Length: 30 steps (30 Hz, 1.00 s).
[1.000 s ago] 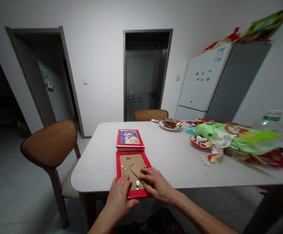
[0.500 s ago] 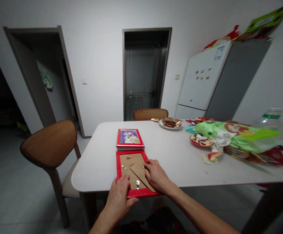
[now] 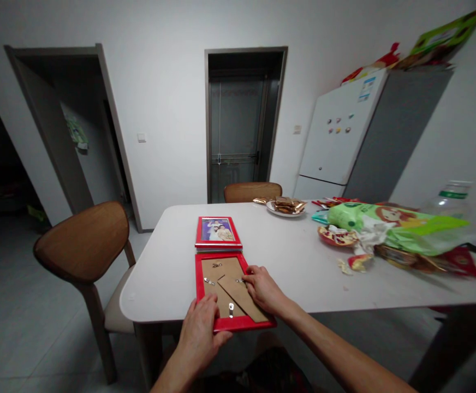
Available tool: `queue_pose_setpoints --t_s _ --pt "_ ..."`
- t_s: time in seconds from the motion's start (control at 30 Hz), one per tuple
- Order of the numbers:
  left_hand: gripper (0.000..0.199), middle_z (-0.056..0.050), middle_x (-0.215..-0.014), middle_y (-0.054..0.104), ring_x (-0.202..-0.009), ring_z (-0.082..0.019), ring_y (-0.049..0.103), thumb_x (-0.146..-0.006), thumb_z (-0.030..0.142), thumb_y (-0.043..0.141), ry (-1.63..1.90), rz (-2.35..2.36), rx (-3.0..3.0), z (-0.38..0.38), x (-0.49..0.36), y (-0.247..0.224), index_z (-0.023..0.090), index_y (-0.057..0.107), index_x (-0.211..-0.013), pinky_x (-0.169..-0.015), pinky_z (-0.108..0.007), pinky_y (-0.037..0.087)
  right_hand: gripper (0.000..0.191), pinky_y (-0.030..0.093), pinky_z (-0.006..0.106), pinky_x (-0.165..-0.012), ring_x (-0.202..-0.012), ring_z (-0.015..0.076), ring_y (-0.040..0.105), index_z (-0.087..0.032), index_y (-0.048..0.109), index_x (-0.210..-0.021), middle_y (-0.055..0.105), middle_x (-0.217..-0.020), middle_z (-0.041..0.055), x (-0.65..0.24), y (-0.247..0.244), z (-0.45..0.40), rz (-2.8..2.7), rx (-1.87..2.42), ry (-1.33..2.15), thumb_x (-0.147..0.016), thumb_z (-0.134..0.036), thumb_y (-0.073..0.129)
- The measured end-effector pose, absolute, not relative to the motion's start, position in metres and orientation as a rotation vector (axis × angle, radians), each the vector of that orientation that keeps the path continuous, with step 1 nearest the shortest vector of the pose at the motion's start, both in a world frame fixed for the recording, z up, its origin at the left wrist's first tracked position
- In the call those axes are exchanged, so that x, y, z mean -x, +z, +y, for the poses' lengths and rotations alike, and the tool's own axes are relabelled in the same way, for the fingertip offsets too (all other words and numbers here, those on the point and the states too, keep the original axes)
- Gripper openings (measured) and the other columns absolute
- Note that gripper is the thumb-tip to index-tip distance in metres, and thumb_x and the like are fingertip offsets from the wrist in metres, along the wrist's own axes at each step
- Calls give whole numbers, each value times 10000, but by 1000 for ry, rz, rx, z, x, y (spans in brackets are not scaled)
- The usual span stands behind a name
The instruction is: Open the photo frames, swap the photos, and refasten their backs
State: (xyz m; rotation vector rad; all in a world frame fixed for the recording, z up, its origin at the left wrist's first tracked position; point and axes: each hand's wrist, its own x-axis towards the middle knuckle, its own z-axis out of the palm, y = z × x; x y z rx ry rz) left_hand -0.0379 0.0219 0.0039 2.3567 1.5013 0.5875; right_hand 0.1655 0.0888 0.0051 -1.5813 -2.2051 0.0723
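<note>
A red picture frame (image 3: pixel 199 278) lies face down at the table's near edge, its brown backing board (image 3: pixel 221 297) showing. Small metal clips (image 3: pixel 231 310) sit around the board, and a brown stand leg (image 3: pixel 244 300) slants across it to the lower right. My left hand (image 3: pixel 201 322) grips the lower left corner, thumb over the near edge. At the right side, my right hand (image 3: pixel 265 289) has its fingers bent together by the right-hand clip (image 3: pixel 240 280); its fingertips are partly hidden. Just beyond lies a second red frame (image 3: pixel 197 234), face up with a photo of people.
The white table (image 3: pixel 172 245) also bears a plate (image 3: pixel 281 212) of wrapped snacks, opened fruit (image 3: pixel 338 237), peel (image 3: pixel 358 263), a green bag (image 3: pixel 410 226) and a clear plastic jar (image 3: pixel 451 202) on the right. Wooden chairs (image 3: pixel 82 240) stand left and behind; a fridge (image 3: pixel 340 131) is back right.
The stand leg's lower end has swung slightly to the right, showing more of it beside my right hand. My left hand keeps its hold, and the frame stays in place.
</note>
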Motion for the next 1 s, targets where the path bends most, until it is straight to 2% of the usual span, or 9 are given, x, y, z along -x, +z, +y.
queue_pose_setpoints --t_s 0.17,0.47,0.57,0.8,0.9,1.0 --pt "510 -127 -1180 508 -1142 -268 403 -642 323 623 568 1474 -2374 24 39 6 130 494 -1095 -998 -440 244 265 365 245 -728 -798 164 485 -168 681 -772 555 -837 78 -163 6 99 -2140 1650 92 -743 -165 417" --pt "503 -142 -1200 488 -1145 -270 400 -618 309 649 591 1489 -2364 24 39 4 123 513 -1065 -985 -424 277 303 343 242 -800 -879 151 473 -152 645 -781 525 -918 74 -167 4 81 -2232 1509 122 -786 -173 343" --pt "516 -134 -1200 490 -1142 -263 404 -613 299 653 606 1496 -2360 25 39 3 127 503 -1076 -980 -416 287 302 339 258 -809 -872 156 470 -145 623 -765 521 -912 79 -167 7 74 -2273 1501 112 -810 -222 334" --pt "526 -105 -1179 508 -1142 -249 405 -594 257 674 667 1428 -2355 27 43 0 156 497 -1079 -972 -409 303 269 330 329 -848 -968 200 443 -153 593 -903 506 -1040 109 -162 9 60 -2228 1505 22 -800 -279 380" --pt "566 -106 -1135 532 -1131 -250 414 -591 244 676 697 1401 -2346 28 45 -2 156 472 -1111 -970 -419 307 249 324 369 -859 -1008 215 419 -190 592 -944 497 -1091 97 -151 14 45 -2300 1322 -10 -777 -246 416" --pt "600 -102 -1107 543 -1128 -256 417 -587 241 675 714 1392 -2332 29 45 -4 159 448 -1137 -965 -436 310 212 320 368 -870 -991 198 418 -221 612 -879 517 -1029 67 -139 19 29 -2427 1105 57 -775 -226 428"
